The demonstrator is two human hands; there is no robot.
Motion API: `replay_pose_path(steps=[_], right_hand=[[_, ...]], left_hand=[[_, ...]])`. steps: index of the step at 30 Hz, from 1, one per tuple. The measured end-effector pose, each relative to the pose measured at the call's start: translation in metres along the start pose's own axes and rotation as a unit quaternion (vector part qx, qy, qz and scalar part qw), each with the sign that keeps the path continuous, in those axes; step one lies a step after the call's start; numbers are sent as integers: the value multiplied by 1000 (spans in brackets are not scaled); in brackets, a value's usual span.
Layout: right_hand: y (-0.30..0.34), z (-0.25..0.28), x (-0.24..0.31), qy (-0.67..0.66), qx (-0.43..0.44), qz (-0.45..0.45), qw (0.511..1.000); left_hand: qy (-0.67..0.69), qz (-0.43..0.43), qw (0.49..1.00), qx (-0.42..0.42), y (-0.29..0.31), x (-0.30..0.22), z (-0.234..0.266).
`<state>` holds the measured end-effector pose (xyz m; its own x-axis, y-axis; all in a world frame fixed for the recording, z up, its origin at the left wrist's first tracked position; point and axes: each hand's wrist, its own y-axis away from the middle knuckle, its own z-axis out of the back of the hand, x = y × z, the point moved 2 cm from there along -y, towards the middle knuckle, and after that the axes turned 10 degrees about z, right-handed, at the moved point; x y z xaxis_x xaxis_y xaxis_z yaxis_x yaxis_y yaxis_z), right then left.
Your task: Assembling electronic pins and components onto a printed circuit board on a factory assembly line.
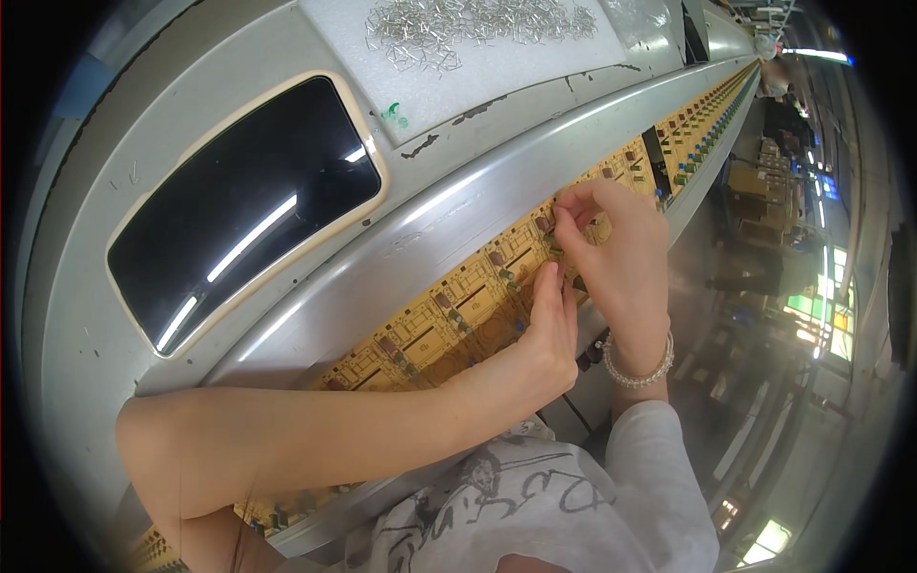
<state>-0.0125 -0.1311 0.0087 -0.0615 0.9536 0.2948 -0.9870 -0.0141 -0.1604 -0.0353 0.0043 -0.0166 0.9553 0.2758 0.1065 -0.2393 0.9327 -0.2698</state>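
Observation:
A row of yellow circuit boards (pixel 482 298) runs along a metal rail, fitted with small brown, green and blue components. My right hand (pixel 626 253), a beaded bracelet at its wrist, is over one board. Its thumb and index finger are pinched together just above the board's far edge. Whatever they hold, if anything, is too small to make out. Close below it, my left hand (pixel 546 339) has its fingers pressed together with the tips at the same board, beside a green component. What lies between those fingertips is hidden.
Beyond the rail, a white foam sheet (pixel 420 91) bears a heap of small bent wire pieces (pixel 478 29). A phone-like dark glossy panel with a cream rim (pixel 253 215) lies at the left. More boards (pixel 702 124) continue to the far right, with cardboard boxes (pixel 759 196) beyond.

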Motion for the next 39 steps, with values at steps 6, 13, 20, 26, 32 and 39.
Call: replay_pose_path(steps=[6,13,20,26,32,39], right_hand=[[-6,3,-1,-17,32,-27,999],[0,5,-9,-53,-27,-3,998],[-9,11,-4,-36,-32,97,994],[-76,20,-29,-52,-72,187,978],[-115,10,-41,-53,-49,259,963],[-121,4,-38,90,-78,382,917]], left_hand=[[-12,-1,1000,4,2,2,1],[-32,-11,999,18,5,1,1],[-78,-31,995,46,7,1,3],[-13,7,1000,-14,-7,-1,-5],[-31,-1,999,7,-2,4,2],[-27,5,1000,2,-3,6,2]])
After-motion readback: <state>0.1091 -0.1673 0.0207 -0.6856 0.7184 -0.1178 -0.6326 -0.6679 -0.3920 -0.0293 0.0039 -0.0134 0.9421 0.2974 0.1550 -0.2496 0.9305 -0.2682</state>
